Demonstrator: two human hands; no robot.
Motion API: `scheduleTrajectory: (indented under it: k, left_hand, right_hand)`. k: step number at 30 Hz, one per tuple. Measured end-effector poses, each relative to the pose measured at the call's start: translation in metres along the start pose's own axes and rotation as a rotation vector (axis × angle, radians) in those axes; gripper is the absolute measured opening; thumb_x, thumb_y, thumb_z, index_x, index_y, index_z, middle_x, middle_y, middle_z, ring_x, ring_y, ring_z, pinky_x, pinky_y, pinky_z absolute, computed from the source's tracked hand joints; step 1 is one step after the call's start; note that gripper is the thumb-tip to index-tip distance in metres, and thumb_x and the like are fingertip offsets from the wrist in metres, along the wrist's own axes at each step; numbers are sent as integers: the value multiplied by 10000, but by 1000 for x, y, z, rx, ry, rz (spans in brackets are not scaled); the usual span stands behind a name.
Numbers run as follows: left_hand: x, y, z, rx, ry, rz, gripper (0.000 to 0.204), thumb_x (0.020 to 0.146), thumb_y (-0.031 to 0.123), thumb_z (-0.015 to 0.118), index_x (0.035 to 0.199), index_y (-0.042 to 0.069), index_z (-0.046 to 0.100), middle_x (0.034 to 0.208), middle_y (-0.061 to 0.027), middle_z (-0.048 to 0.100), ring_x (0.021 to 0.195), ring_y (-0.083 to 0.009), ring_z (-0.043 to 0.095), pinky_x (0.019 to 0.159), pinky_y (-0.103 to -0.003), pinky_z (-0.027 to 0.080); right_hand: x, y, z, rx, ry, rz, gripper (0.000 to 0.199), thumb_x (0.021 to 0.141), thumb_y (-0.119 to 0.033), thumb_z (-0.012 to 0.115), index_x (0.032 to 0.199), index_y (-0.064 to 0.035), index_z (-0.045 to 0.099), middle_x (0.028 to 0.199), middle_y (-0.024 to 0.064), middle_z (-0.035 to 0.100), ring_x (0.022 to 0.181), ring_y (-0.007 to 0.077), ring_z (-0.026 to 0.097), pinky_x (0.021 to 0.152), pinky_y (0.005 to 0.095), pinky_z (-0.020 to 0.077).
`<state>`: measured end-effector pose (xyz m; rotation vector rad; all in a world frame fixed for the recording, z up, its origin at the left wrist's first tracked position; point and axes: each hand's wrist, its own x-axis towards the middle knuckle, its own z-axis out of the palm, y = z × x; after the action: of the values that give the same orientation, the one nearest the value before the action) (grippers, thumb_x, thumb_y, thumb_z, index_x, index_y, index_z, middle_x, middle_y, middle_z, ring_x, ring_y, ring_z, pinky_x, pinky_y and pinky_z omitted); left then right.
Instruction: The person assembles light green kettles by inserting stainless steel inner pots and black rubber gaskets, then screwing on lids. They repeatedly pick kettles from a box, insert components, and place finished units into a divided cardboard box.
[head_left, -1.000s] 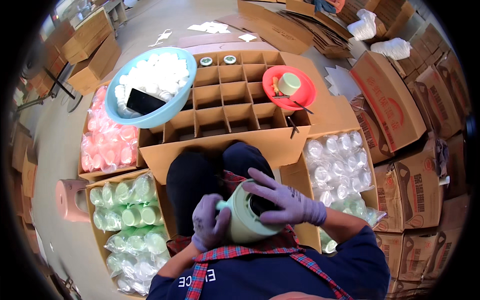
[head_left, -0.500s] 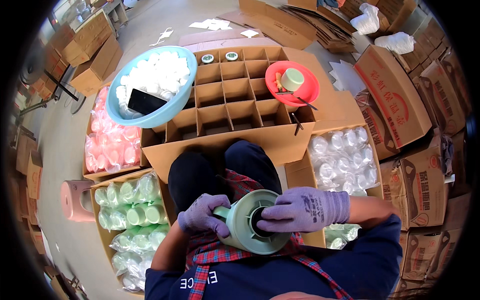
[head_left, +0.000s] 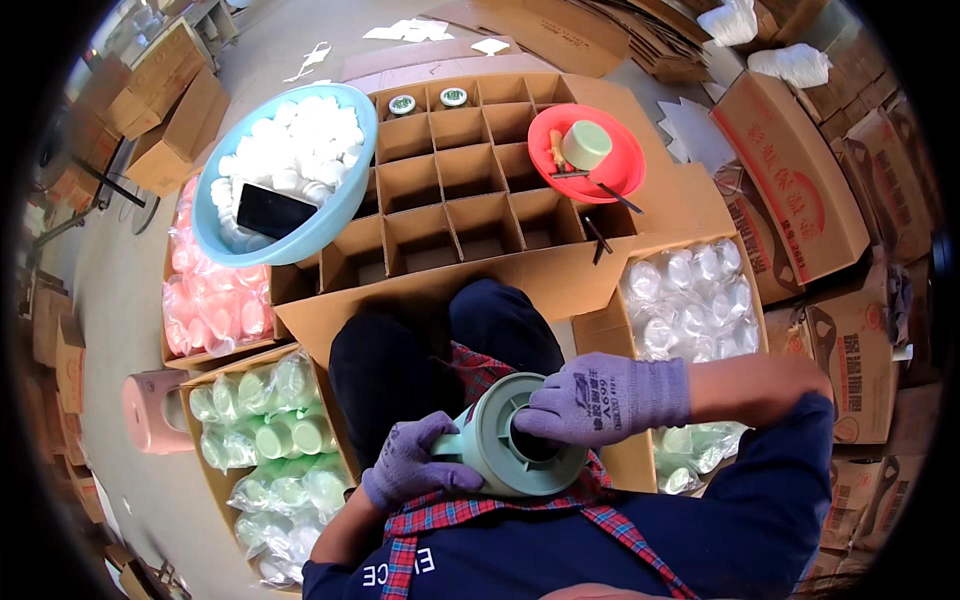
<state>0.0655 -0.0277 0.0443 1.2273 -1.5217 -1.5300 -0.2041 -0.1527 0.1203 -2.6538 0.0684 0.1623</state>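
1. Jug (head_left: 500, 445): pale green plastic vessel with a wide round mouth, lying on its side in the lap, mouth up toward the camera. Held between both gloved hands, close to the body.
2. Risk, my read: it rests only on the thighs and the two grips. If the left grip slackens while the right pushes inside, it likely rolls off the lap toward the divided carton (head_left: 470, 180) ahead of the hands.
3. Risk: gloves on smooth plastic. A slip seems possible if the right hand twists hard at the opening.
4. Risk: whatever goes on inside the mouth is hidden; can't tell if a part sits straight or cocked in there.
5. Left hand (head_left: 410, 470): fingers wrapped tight around the jug's side, at what looks like the handle or spout. Clamped, not loose.
6. Right hand (head_left: 600, 400): palm over the rim, fingers curled down into the mouth. Pressing on the jug; whether it pinches anything inside, can't tell.
7. Around: bagged green jugs (head_left: 280, 440) in a box left of the left hand; bagged clear parts (head_left: 690, 290) just beyond the right hand. Blue basin (head_left: 340, 210) of white caps and red dish (head_left: 625, 170) sit far ahead, past the carton.
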Motion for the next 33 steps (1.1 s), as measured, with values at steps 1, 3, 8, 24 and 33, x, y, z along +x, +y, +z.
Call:
scheduleTrajectory:
  k: [1, 3, 8, 24, 33]
  left_hand:
    - [-2, -1, 4, -2, 48, -22, 562, 642, 392, 957, 920, 23, 636, 740, -75, 668, 668, -86, 601, 624, -278, 494]
    - [-7, -5, 13, -4, 150, -55, 579, 643, 406, 953, 923, 17, 629, 747, -95, 669, 661, -99, 607, 622, -285, 501]
    - [-5, -2, 28, 128, 327, -1, 613, 667, 445, 925, 949, 1, 609, 748, -150, 652, 664, -160, 634, 631, -326, 524]
    - [66, -75, -52, -596, -433, -40, 740, 726, 449, 883, 1235, -36, 651, 1290, -140, 652, 1181, -215, 601, 1028, -371, 464]
    - [85, -32, -16, -560, -586, 79, 544, 744, 448, 865, 928, -32, 687, 1226, -221, 669, 1301, -335, 544, 1047, -444, 432]
  right_hand:
    - [1, 1, 4, 64, -28, 82, 280, 946, -224, 576, 1149, -32, 552, 885, 142, 688, 800, 360, 695, 646, 446, 563]
    - [4, 6, 9, 181, -86, 246, 278, 951, -238, 573, 1141, -37, 552, 804, 148, 691, 733, 363, 693, 611, 456, 556]
    - [11, 14, 4, 222, -140, 459, 454, 908, -385, 685, 1242, -124, 524, 740, 150, 660, 657, 360, 675, 584, 445, 517]
    - [-33, 69, 25, -9, 800, 195, 150, 899, -131, 655, 1023, -45, 648, 1093, 132, 666, 1032, 346, 656, 897, 452, 532]
    - [-37, -36, 24, -189, 514, -104, 275, 721, -207, 692, 966, -87, 657, 1011, 96, 605, 922, 249, 637, 883, 416, 580]
